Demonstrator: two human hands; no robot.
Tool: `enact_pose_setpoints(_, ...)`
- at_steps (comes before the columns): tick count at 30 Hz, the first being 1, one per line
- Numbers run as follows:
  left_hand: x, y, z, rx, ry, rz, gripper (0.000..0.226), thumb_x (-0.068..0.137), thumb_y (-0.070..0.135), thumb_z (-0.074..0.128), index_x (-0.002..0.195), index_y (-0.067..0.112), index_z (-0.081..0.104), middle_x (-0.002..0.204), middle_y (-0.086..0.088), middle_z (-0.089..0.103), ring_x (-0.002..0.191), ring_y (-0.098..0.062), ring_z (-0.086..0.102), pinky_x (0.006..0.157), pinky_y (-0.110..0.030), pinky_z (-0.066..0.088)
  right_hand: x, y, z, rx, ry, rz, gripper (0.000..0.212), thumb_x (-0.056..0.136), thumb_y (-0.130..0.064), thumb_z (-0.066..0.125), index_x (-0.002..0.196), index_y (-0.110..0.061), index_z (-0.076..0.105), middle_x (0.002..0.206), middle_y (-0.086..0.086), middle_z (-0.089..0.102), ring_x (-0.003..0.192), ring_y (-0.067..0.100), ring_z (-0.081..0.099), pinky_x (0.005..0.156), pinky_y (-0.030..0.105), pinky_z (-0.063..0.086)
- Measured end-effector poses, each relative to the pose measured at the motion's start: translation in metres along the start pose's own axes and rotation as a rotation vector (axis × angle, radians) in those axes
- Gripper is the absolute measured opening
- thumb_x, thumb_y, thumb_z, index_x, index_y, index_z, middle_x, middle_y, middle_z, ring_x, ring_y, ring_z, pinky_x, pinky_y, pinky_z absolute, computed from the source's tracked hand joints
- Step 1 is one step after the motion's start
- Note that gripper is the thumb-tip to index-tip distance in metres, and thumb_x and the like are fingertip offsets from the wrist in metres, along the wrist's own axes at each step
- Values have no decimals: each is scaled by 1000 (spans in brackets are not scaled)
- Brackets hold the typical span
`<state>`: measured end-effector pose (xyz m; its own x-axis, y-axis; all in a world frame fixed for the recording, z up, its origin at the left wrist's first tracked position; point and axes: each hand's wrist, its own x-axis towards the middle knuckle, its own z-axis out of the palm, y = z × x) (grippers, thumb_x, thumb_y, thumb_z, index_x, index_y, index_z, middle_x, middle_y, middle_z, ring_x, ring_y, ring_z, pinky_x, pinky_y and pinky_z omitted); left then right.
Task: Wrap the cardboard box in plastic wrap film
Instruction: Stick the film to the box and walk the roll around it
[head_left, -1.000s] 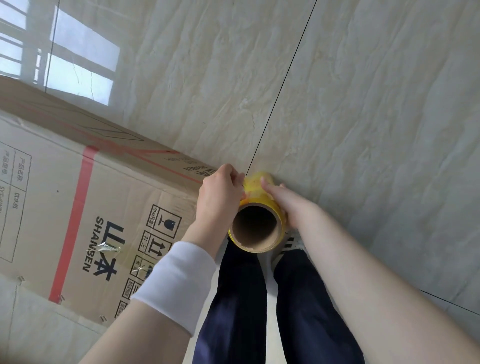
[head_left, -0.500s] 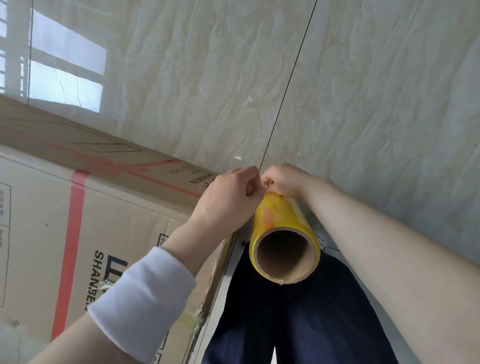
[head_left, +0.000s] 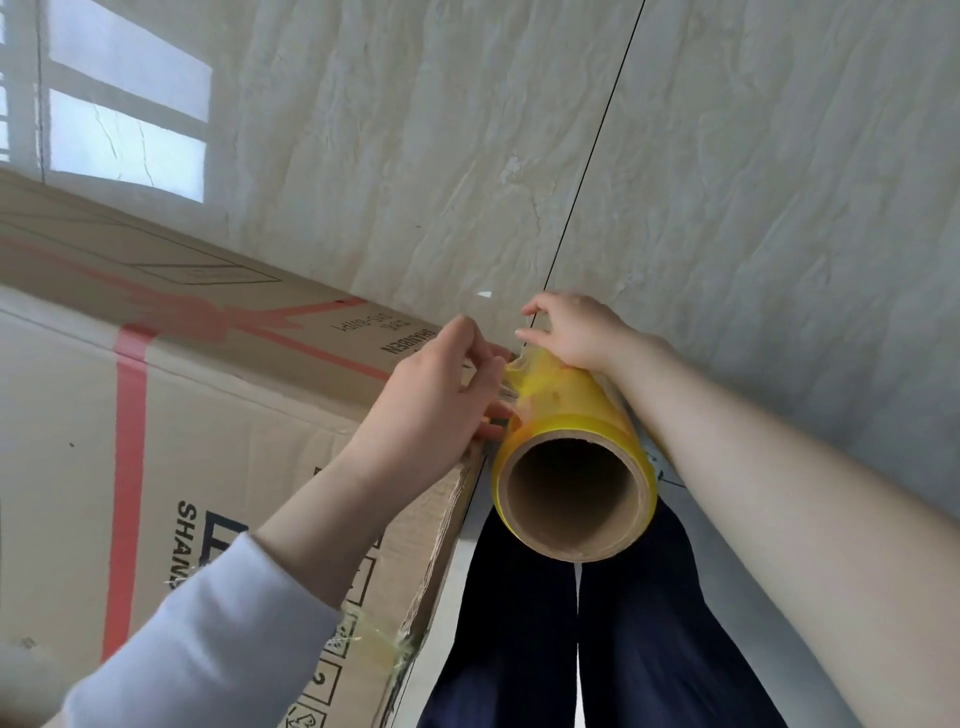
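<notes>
A large cardboard box (head_left: 218, 415) with red stripes and black print fills the left of the head view. A yellow roll of plastic wrap film (head_left: 571, 467) on a brown cardboard core stands between my knees, its open end facing me. My left hand (head_left: 436, 400) is at the box's corner and pinches the loose, crumpled edge of film at the roll's far end. My right hand (head_left: 576, 332) rests on the top far end of the roll, fingers spread and partly lifted. A shred of film clings to the box's near corner (head_left: 395, 649).
The floor is glossy beige marble tile (head_left: 727, 208) with a dark grout line running diagonally. A window's reflection shines at the upper left (head_left: 124, 114). My legs in dark trousers (head_left: 571, 649) are below the roll.
The roll has come closer and its open end looms larger. My hands, close together before, have separated; the left has drawn a bit of film off toward the box corner.
</notes>
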<state>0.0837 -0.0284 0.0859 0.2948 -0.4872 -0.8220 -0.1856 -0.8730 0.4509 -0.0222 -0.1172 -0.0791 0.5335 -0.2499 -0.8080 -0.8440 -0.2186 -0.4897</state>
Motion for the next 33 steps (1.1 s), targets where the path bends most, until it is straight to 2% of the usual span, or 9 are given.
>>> enact_pose_setpoints(3,-1,-2,4,112,-13,38,20,96,21,46,77,19,41,110,10,64,56,-1,66,45,-14,43,-8,9,0,159,-92,473,85,85,-62,50,147,-10,26,151,16,30,138,33,31,113,46,28)
enact_pose_setpoints(6,-4,0,9,117,-34,70,23,96,19,47,74,19,39,108,11,64,50,3,62,47,-9,42,-19,22,4,781,-274,641,71,91,-59,43,139,-7,43,140,14,49,125,30,50,103,38,41)
enact_pose_setpoints(12,10,8,2,136,-201,-98,22,93,27,52,75,17,45,87,0,72,54,-7,66,43,-9,41,-25,37,14,817,-241,671,70,89,-51,54,141,-8,39,137,17,49,121,34,52,96,42,44)
enact_pose_setpoints(17,49,26,-9,-56,-534,-353,60,85,54,49,118,3,49,114,-16,61,87,-24,70,72,-34,60,-21,43,21,881,-262,658,73,85,-57,54,140,-10,41,140,17,48,121,34,52,105,49,40)
enact_pose_setpoints(20,87,27,1,-117,-527,-440,69,85,56,51,130,4,42,117,-20,58,85,-27,69,70,-39,60,-16,45,25,875,-199,644,66,93,-50,44,145,-10,33,146,15,40,129,34,45,107,49,37)
enact_pose_setpoints(24,131,4,39,125,-479,-533,79,88,51,54,142,-2,29,126,-24,54,76,-25,66,62,-34,59,-11,51,29,848,-119,677,52,100,-37,34,145,-10,33,145,15,41,128,33,46,104,42,40)
enact_pose_setpoints(27,151,-14,67,221,-517,-628,62,92,47,49,127,-2,40,101,-18,59,65,-22,58,58,-29,55,-17,60,29,951,-186,720,57,96,-47,40,147,-25,28,145,11,41,126,34,45,98,46,42)
enact_pose_setpoints(30,166,-23,79,242,-554,-698,32,96,37,46,87,7,43,61,-5,38,47,-14,36,39,-18,42,-18,75,37,1068,-231,706,90,84,-57,57,151,-36,0,152,9,29,132,37,39,102,54,39)
enact_pose_setpoints(33,175,-27,81,169,-594,-764,29,100,26,42,76,9,40,50,-2,36,34,-12,36,35,-14,37,-11,80,49,1209,-300,730,138,38,-72,78,150,-35,7,142,11,43,118,37,54,89,57,49)
